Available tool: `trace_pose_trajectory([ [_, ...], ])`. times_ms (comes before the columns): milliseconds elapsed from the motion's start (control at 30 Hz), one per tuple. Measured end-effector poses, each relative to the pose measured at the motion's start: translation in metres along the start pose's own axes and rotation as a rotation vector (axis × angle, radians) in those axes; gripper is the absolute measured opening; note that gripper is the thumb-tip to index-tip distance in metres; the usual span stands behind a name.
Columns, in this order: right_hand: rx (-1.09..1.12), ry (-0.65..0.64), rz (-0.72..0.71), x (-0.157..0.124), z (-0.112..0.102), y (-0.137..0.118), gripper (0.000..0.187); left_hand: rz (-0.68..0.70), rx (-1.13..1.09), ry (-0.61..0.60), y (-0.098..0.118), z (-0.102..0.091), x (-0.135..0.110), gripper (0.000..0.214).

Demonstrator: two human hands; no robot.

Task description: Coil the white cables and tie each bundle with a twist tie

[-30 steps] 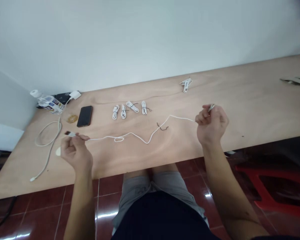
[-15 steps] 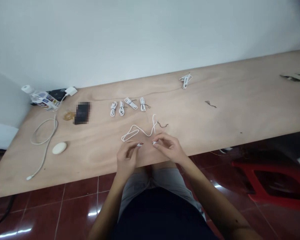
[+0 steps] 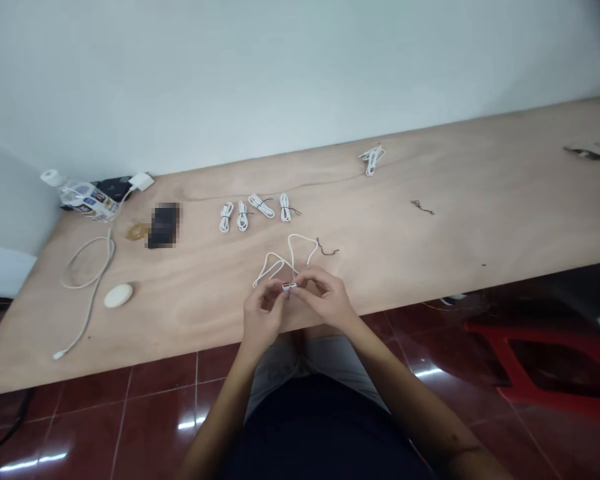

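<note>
My left hand [image 3: 264,308] pinches one end of a loose white cable [image 3: 304,239], a plug with a reddish-orange face. The cable's other plug is pinched in my right hand [image 3: 325,293]. Both plugs are close together, side by side, near the table's front edge; whether they touch I cannot tell. Beyond my hands the cable lies in loose bends on the wood. A dark twist tie [image 3: 327,250] lies at its right bend.
Several white cable bundles [image 3: 243,217] lie in a row behind my hands; another bundle [image 3: 373,161] is farther back right. Left are a bottle [image 3: 85,199], a blurred dark object [image 3: 163,225], a round cream object [image 3: 119,295] and a long white cable [image 3: 94,293]. A red stool [image 3: 505,393] stands right.
My hands have come together, bringing the two plugs side by side. The cable's right part has shifted into a wider loop. The bundles have stayed in place.
</note>
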State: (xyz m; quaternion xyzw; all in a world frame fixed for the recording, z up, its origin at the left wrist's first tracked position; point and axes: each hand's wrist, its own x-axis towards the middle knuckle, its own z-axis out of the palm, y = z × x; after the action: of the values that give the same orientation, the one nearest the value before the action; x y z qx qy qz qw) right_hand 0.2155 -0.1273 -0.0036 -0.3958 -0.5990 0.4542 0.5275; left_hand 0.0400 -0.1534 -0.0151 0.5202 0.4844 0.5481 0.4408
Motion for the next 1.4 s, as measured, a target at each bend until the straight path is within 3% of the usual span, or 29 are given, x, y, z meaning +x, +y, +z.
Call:
trace_pose_trajectory([
  [367,-0.001,0.037,0.016,-0.002,0.002,0.007,0.021,-0.018,-0.025,-0.004,-0.003,0.000,-0.001,0.017],
  [900,-0.049,-0.037,-0.018,-0.002,0.000,-0.003,0.017,0.001,0.002,-0.026,0.001,0.002,-0.002,0.016],
  [1033,0.099,0.066,0.021,-0.001,0.000,0.004,0.019,0.098,0.099,0.018,0.011,-0.003,0.001,0.014],
  [1133,0.224,0.242,0.044,0.007,-0.006,0.006,0.025,0.219,0.242,-0.013,0.024,-0.015,0.010,0.021],
  [1233,0.148,0.345,0.055,0.017,-0.018,0.003,0.031,0.268,0.312,-0.060,0.032,-0.032,0.024,0.029],
  [1300,-0.059,0.243,0.058,0.022,-0.028,0.000,0.033,0.279,0.366,-0.105,0.032,-0.043,0.033,0.032],
  [1400,-0.400,-0.009,-0.003,0.024,-0.040,-0.001,0.046,0.314,0.490,-0.152,0.027,-0.056,0.041,0.035],
])
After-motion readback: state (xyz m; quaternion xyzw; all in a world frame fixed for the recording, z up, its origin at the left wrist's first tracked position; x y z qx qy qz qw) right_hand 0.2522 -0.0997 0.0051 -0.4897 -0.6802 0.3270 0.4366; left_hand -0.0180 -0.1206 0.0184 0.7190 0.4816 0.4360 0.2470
